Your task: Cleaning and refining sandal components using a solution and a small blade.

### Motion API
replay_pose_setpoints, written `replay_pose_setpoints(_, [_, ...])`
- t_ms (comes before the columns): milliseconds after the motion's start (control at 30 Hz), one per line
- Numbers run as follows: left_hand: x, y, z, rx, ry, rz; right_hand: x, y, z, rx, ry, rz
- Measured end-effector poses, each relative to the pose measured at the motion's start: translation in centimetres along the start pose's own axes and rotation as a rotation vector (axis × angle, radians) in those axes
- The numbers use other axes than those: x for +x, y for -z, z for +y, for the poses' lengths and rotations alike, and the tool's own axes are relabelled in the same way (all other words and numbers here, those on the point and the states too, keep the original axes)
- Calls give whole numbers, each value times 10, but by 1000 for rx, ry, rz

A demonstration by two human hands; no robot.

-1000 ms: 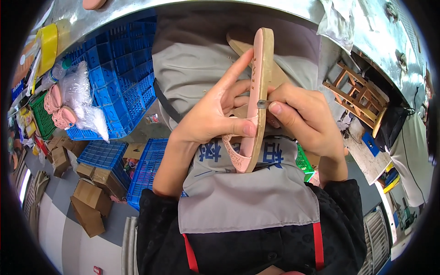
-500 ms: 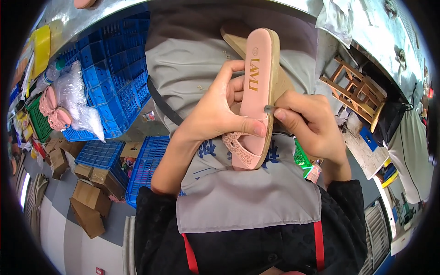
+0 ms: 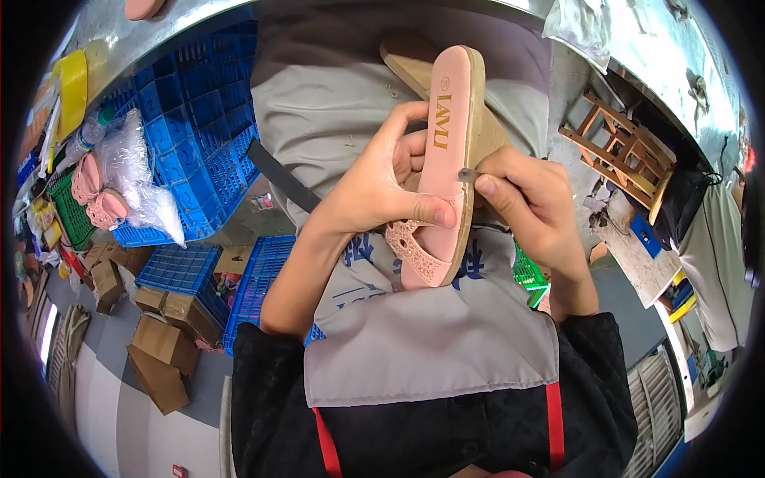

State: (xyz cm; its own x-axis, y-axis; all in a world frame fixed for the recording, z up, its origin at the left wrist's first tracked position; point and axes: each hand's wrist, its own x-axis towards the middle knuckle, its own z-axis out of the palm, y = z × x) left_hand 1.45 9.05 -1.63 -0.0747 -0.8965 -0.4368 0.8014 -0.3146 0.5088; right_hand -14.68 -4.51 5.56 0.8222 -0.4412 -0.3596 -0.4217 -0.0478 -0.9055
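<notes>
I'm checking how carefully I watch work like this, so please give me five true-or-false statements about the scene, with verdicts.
1. The left hand holds a pink sandal with its toe toward the person's lap. Verdict: false; the decorated strap end is nearest the person's body, but the sandal is held up in front of the apron.
2. The right hand pinches a small grey piece at the sandal's edge. Verdict: true.
3. The apron is bright green. Verdict: false; it is grey.
4. Red straps show against black clothing. Verdict: true.
5. A wooden stool stands to the person's right. Verdict: true.
</notes>
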Motion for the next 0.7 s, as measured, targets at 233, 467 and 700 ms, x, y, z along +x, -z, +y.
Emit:
replay_pose_setpoints(233, [0, 5, -8, -12, -15, -49, -7, 0, -4, -30, -9, -82])
replay_pose_setpoints(467, [-1, 7, -6, 14, 8, -100, -19, -8, -7, -4, -35, -38])
replay_pose_setpoints(700, [1, 11, -9, 29, -2, -141, -23, -9, 0, 62, -26, -40])
